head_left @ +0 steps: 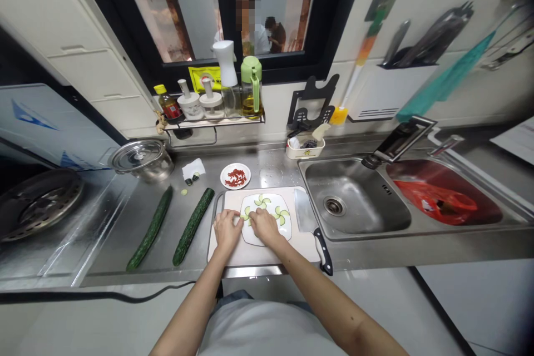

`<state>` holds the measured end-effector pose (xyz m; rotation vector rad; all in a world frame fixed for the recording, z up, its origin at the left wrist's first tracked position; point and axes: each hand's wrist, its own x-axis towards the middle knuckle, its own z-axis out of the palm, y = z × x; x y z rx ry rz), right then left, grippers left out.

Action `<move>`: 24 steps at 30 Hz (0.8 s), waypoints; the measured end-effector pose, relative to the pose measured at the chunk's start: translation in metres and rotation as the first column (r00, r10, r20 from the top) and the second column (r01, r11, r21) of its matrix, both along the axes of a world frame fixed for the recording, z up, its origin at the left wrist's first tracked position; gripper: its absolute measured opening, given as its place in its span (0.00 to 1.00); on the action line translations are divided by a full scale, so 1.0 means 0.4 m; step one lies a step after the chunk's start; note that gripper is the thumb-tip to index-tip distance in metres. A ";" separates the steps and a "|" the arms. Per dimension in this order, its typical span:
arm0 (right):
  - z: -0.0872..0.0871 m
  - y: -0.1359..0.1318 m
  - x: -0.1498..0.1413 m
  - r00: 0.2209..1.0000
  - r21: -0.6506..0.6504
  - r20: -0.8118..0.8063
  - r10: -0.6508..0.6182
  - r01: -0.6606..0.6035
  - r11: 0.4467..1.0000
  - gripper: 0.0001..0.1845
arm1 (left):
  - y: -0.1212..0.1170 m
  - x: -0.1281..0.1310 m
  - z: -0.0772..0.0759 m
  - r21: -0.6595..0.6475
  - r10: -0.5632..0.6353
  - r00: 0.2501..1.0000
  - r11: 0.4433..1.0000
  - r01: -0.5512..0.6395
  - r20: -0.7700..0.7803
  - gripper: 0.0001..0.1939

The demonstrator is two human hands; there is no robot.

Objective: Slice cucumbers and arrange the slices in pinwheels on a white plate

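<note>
A white square plate (pixel 259 239) lies on a pale cutting board (pixel 233 256) and bears thin green-edged cucumber slices (pixel 281 214) set in pinwheel shapes. At the plate's left edge my left hand (pixel 228 229) has its fingers curled and closed; what lies between them is too small to make out. My right hand (pixel 266 226) reaches over the plate with fingertips pinched on a cucumber slice (pixel 246 212) of the left pinwheel, partly hidden. On the board's right side rests a kitchen knife (pixel 303 211), its black handle over the edge.
Left of the board lie two whole cucumbers (pixel 193 228) (pixel 151 229). Behind it stands a small plate of chopped red bits (pixel 236 177). A lidded steel pot (pixel 142 158) is at the back left, a double sink (pixel 359 194) at the right. Bottles line a rack (pixel 217 120).
</note>
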<state>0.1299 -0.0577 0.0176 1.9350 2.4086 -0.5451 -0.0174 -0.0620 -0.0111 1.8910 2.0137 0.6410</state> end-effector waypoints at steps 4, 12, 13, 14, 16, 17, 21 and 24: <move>-0.004 -0.001 0.000 1.000 -0.002 0.001 0.004 -0.004 1.000 0.14 | 0.005 -0.002 -0.002 -0.021 -0.004 1.000 1.000 0.003 -0.006 0.08; 0.014 -0.003 0.007 0.999 -0.003 -0.042 -0.034 0.034 0.999 0.15 | 0.020 0.002 0.003 0.020 0.016 0.998 1.000 -0.017 0.060 0.09; 0.017 -0.006 0.012 0.997 0.012 -0.062 -0.051 0.052 0.999 0.16 | 0.027 0.003 0.003 0.025 0.031 0.996 0.999 -0.033 0.086 0.09; 0.020 -0.009 0.019 0.994 0.029 -0.084 -0.068 0.071 0.997 0.16 | 0.036 0.005 0.002 0.029 0.047 0.993 0.998 -0.051 0.112 0.09; 0.023 -0.018 0.036 0.987 0.057 -0.122 -0.102 0.109 0.992 0.16 | 0.058 0.008 0.002 0.034 0.085 0.984 0.995 -0.092 0.159 0.09; 0.024 -0.022 0.046 0.984 0.065 -0.137 -0.113 0.123 0.990 0.16 | 0.071 0.008 0.003 0.036 0.104 0.978 0.993 -0.112 0.179 0.09; 0.021 -0.038 0.085 0.970 0.099 -0.188 -0.153 0.173 0.980 0.16 | 0.131 0.005 0.013 0.034 0.160 0.964 0.985 -0.171 0.211 0.11; 0.017 -0.046 0.109 0.959 0.138 -0.227 -0.169 0.203 0.969 0.16 | 0.184 -0.005 0.025 0.022 0.196 0.964 0.979 -0.203 0.178 0.13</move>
